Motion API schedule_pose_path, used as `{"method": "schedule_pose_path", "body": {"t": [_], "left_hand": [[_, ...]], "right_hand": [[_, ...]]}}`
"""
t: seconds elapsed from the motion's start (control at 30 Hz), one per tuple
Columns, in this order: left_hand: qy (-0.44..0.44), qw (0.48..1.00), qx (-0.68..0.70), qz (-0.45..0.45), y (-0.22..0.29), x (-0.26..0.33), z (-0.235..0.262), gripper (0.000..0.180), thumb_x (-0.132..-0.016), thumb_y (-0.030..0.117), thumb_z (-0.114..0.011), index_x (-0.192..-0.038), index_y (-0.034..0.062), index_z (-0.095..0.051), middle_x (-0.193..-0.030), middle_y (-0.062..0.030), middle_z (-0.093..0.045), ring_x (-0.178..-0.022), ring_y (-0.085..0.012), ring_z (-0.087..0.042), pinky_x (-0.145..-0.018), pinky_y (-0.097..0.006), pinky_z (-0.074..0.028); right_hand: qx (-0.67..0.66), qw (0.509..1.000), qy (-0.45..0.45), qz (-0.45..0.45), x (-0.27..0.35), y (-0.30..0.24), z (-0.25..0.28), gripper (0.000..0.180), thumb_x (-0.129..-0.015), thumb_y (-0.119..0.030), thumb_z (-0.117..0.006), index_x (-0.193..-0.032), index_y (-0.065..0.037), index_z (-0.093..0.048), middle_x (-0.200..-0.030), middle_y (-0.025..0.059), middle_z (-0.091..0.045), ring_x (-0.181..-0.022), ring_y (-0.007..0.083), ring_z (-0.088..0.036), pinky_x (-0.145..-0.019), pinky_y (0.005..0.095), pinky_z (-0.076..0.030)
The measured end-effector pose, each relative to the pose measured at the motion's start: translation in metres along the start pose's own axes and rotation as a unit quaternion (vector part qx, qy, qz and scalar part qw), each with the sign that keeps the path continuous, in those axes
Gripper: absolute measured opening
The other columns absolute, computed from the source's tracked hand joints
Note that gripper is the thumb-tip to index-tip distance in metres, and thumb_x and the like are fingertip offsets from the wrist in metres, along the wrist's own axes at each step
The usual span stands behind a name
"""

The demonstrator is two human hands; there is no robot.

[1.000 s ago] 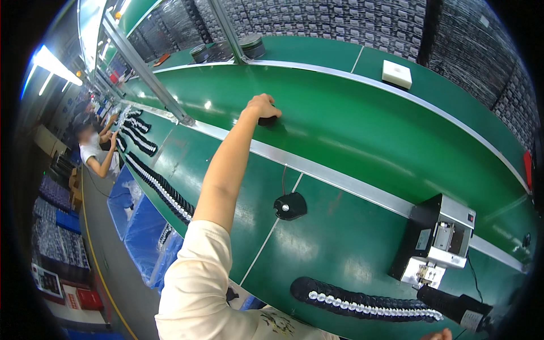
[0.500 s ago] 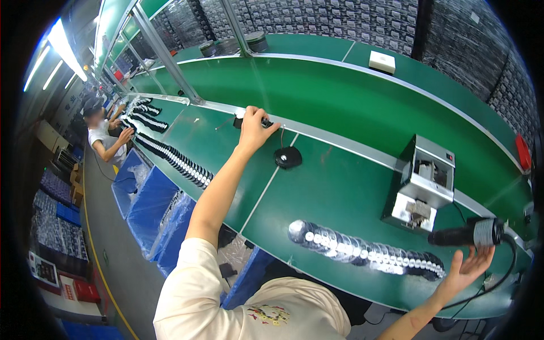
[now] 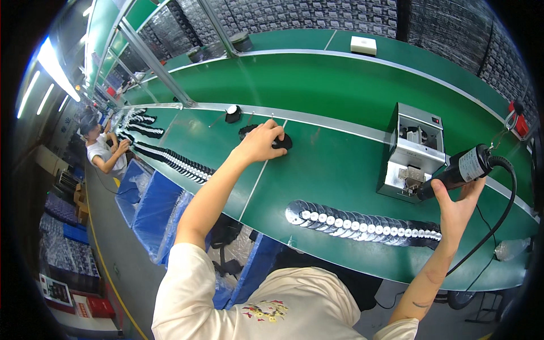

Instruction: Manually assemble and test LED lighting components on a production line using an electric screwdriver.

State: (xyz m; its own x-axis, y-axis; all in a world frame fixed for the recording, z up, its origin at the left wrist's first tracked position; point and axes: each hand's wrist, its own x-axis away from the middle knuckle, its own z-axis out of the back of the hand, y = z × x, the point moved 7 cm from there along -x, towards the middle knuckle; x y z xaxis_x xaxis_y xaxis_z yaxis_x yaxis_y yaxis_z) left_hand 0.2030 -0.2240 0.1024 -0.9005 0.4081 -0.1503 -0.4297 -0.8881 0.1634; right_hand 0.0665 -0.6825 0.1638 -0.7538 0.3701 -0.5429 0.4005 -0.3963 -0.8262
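Note:
My left hand (image 3: 259, 144) is over the bench with its fingers closed around a rounded black part (image 3: 283, 141); the hand covers much of it. Beside that hand lies another dark piece (image 3: 247, 131), partly hidden. A small black part with a white top (image 3: 233, 114) rests by the bench's back edge. On the right, my right hand (image 3: 457, 209) grips a black electric screwdriver (image 3: 458, 171), tilted with its tip end toward the lower left. A long row of overlapping black discs with white centres (image 3: 351, 225) lies in front of me.
A silver box-shaped machine (image 3: 416, 150) stands beside the screwdriver, whose thick black cable (image 3: 506, 209) loops down. Blue bins (image 3: 156, 209) line the bench's left front. Another person (image 3: 105, 147) works at far left beside a second row of parts (image 3: 175, 161). A white box (image 3: 363, 45) sits on the shelf.
My left hand has moved from the back edge toward me, onto the rounded black part. My right hand, open beneath the screwdriver before, now grips it, and the screwdriver has tilted. The view has shifted slightly.

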Motion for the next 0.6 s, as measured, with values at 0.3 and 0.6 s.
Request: {"method": "schedule_pose_path", "body": {"t": [0.3,0.6], "left_hand": [[-0.016,0.991,0.089,-0.1,0.093,0.036,0.029,0.071,-0.065,0.037,-0.087,-0.122,0.0056,-0.058,-0.129,-0.0199,-0.052,-0.12,-0.0405,-0.051,-0.101,-0.048,-0.044],[-0.076,0.967,0.234,-0.06,0.116,0.088,-0.026,0.098,-0.051,0.018,-0.093,-0.138,0.0014,-0.051,-0.133,-0.0162,-0.057,-0.119,-0.038,-0.051,-0.103,-0.046,-0.044]], "right_hand": [[0.237,0.944,-0.218,-0.077,0.058,0.007,0.061,0.127,-0.054,-0.032,-0.093,-0.154,0.001,-0.023,-0.156,0.02,-0.032,-0.145,0.0337,-0.032,-0.117,0.0467,-0.026],[0.159,0.971,-0.151,-0.096,0.101,-0.056,0.187,0.068,-0.067,-0.018,-0.085,-0.125,0.004,-0.058,-0.124,0.0165,-0.064,-0.108,0.0302,-0.064,-0.087,0.0381,-0.052]]}}
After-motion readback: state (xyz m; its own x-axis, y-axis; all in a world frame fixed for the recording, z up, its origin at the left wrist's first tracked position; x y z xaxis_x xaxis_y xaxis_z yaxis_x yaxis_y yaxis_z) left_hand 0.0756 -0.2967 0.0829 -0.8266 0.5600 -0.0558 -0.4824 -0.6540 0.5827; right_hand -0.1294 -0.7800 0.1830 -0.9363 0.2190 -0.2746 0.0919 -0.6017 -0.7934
